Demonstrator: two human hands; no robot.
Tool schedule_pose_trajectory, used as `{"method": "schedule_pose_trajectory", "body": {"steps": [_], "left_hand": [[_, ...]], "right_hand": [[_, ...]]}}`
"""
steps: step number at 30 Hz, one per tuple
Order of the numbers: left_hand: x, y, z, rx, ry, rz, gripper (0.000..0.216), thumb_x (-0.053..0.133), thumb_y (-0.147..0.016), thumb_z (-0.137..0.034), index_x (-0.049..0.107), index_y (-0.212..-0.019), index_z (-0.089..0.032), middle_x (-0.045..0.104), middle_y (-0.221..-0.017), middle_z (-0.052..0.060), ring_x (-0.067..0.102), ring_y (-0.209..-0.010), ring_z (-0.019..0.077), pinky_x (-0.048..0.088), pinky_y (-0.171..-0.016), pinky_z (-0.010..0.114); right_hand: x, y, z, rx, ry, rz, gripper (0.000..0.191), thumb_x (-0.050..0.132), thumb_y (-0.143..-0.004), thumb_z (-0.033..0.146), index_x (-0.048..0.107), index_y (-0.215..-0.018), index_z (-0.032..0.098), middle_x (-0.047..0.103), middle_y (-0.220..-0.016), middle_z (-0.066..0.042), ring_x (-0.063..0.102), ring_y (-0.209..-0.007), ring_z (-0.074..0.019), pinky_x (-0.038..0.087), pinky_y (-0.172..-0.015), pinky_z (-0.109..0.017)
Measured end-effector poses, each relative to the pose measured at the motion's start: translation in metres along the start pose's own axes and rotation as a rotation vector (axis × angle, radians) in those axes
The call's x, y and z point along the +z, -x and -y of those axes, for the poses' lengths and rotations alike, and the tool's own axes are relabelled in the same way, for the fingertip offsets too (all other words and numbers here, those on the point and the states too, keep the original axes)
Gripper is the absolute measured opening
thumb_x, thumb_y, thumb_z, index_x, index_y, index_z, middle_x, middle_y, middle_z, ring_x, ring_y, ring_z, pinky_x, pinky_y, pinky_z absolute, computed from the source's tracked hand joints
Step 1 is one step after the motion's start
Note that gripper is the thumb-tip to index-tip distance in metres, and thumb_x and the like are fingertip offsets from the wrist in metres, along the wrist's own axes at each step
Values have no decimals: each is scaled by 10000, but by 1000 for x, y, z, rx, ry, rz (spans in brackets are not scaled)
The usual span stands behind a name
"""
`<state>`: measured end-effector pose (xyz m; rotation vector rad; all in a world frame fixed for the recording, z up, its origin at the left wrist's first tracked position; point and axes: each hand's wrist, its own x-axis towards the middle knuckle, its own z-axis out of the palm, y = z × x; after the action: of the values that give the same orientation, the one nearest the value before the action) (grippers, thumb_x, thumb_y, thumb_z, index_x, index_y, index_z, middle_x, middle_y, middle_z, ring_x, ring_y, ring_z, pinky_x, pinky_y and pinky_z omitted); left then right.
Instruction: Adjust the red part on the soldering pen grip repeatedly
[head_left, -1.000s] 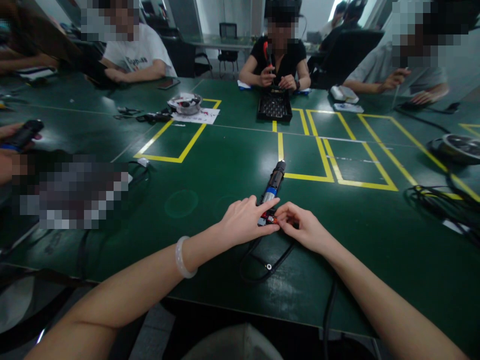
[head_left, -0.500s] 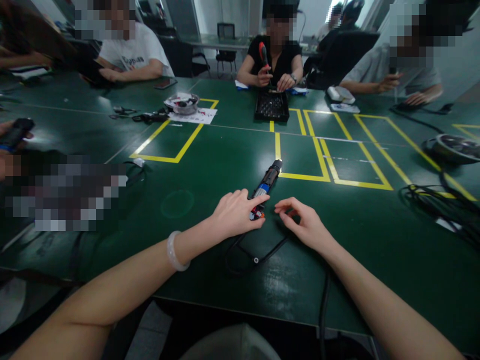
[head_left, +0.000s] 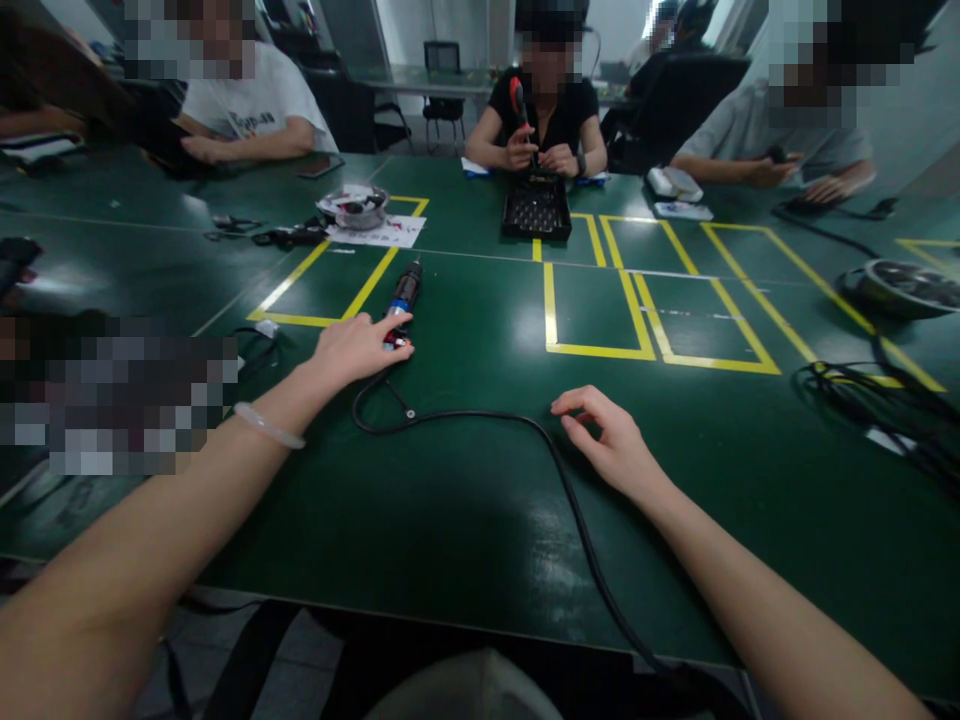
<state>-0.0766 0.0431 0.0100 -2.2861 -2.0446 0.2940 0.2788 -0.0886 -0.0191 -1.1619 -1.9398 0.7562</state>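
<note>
My left hand (head_left: 356,348) is closed around the rear part of a corded electric screwdriver (head_left: 406,290), left of centre on the green table. Its body is black with a blue and silver band, and its thin bit points away from me. A black cord (head_left: 480,413) runs from its rear end, loops, passes between my hands and drops over the near table edge. My right hand (head_left: 609,438) rests on the table right of the cord, fingers loosely curled with a small gap between thumb and forefinger, holding nothing.
Yellow tape outlines (head_left: 600,353) mark the table. A round bowl of parts (head_left: 356,208) stands on white paper behind the screwdriver. Across the table, a person holds a red tool (head_left: 517,100) over a black tray (head_left: 537,210). Coiled black cables (head_left: 862,400) lie at right.
My left hand has moved the screwdriver to the left and away from me, drawing the cord out across the table. My right hand has stayed nearly where it was.
</note>
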Motion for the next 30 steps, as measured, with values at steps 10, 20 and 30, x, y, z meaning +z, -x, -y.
{"method": "schedule_pose_trajectory", "body": {"steps": [10, 20, 30], "left_hand": [[5, -42, 100, -210, -60, -7, 849, 63, -886, -767, 338, -1500, -250, 599, -1233, 72, 412, -1051, 240, 245, -938, 418], [18, -41, 95, -281, -33, -37, 928, -76, -845, -768, 187, -1544, -216, 510, -1330, 106, 381, -1088, 261, 252, -923, 423], [21, -39, 90, -293, 43, -104, 768, 107, -933, -708, 231, -1523, -233, 406, -1392, 122, 370, -1144, 286, 265, -948, 447]], "right_hand": [[3, 0, -1, -33, 18, 41, 133, 507, -914, 155, 597, -984, 225, 632, -1036, -76, 611, -987, -220, 509, -786, -358], [4, 0, -2, -28, 22, 69, 142, 500, -921, 148, 601, -991, 220, 626, -1045, -76, 608, -968, -209, 490, -753, -330], [6, -1, -1, -17, 10, 78, 144, 499, -923, 138, 604, -988, 213, 619, -1041, -77, 610, -954, -200, 491, -757, -320]]}}
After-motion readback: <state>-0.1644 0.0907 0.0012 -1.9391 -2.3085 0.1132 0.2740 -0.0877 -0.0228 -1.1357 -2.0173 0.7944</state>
